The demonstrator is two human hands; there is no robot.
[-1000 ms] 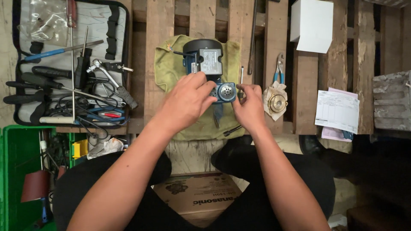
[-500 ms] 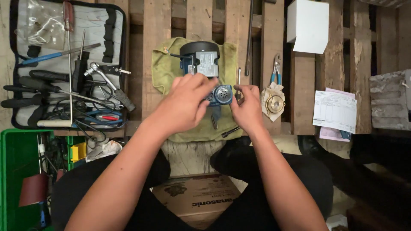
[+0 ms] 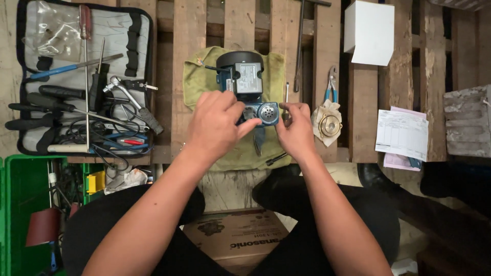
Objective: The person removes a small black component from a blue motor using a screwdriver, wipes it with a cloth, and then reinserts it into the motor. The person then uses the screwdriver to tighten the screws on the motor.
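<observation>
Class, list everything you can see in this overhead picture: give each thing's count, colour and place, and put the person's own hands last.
Small pump motor: one, blue and black, on the cloth at centre.
Cloth: one, olive green, spread on the pallet under the motor.
Wooden pallet: one, brown, serving as the work surface.
Tool roll: one, grey with black edge, upper left, holding screwdrivers, a wrench and pliers.
Brass fitting: one, gold, on a pale rag right of the hands.
Pliers: one, blue handles, above the brass fitting.
White box: one, upper right.
Papers: a small stack, white and pink, at right.
Green crate: one, lower left.
Cardboard box: one, brown, below the pallet.
Left hand: on the motor's blue front end.
Right hand: fingers at the same end.
</observation>
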